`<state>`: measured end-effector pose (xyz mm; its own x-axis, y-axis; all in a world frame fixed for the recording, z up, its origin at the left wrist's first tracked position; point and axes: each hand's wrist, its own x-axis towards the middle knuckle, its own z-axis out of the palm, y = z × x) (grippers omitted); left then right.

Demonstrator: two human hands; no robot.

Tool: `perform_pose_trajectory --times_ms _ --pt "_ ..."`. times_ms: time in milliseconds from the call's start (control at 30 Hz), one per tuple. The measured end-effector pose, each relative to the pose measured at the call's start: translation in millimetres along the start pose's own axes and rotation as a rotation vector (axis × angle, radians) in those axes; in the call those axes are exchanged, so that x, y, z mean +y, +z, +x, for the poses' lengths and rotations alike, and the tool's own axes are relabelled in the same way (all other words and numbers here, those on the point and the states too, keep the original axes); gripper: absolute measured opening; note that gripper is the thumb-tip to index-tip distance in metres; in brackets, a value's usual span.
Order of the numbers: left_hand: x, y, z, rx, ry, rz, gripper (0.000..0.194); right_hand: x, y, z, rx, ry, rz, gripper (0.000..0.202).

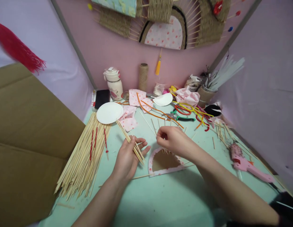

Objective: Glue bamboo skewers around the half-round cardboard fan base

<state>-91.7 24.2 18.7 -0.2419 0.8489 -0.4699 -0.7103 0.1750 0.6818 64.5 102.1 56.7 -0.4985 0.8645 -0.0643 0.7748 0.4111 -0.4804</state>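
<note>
My left hand (128, 157) is closed around a small bundle of thin wooden sticks (128, 138), thumb on top and the other fingers partly spread. Over the upper edge of a cardboard half-circle (164, 162), my right hand (168, 137) has its fingertips pinched together. Thin pale sticks meet the right fingertips, but what lies between them is hidden. The half-circle lies on the table with a pink dotted fabric border folded over its rim. Several short sticks fan out from it, partly covered by my right hand and forearm.
A large pile of wooden sticks (80, 157) lies left, beside a cardboard sheet (30, 145). White disc (109, 113), pliers (181, 118), orange pipe cleaners (151, 112) and a bottle (114, 85) are behind. A pink glue gun (250, 167) rests right.
</note>
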Motion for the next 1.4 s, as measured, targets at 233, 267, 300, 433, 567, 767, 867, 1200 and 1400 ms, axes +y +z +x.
perform_pose_trajectory --times_ms 233,267,300,433,567,767,867,1200,1400 --pt "-12.6 3.8 -10.4 -0.140 -0.051 0.082 0.034 -23.9 46.2 -44.4 0.048 0.039 0.201 0.010" --pt "-13.9 3.7 -10.7 -0.143 -0.057 0.090 0.035 -27.7 51.3 -44.4 0.054 0.047 0.154 0.010" --pt "-14.6 3.7 -10.8 -0.145 -0.066 0.098 0.034 -30.2 54.6 -43.7 0.062 0.042 0.109 0.011" --pt "-8.9 4.4 -8.8 -0.130 -0.089 0.076 0.013 -19.5 49.2 -41.3 0.088 -0.101 0.139 0.015" --pt "6.7 6.3 -2.1 0.032 0.018 -0.085 0.021 11.7 24.7 -44.1 0.351 -0.040 0.366 0.018" --pt "18.9 8.4 3.9 0.140 0.081 -0.237 0.030 9.9 27.8 -56.8 0.029 -0.007 0.606 0.016" --pt "17.6 7.8 0.5 0.042 0.084 -0.257 0.032 -7.6 44.5 -64.9 -0.203 -0.055 0.511 0.018" --pt "9.9 6.5 -11.5 -0.247 0.099 -0.162 0.017 -14.6 53.4 -67.5 -0.265 0.050 0.587 0.034" --pt "-6.5 11.2 -17.5 -0.214 0.090 -0.068 0.023 -15.5 61.6 -66.9 -0.249 0.045 0.719 0.034"
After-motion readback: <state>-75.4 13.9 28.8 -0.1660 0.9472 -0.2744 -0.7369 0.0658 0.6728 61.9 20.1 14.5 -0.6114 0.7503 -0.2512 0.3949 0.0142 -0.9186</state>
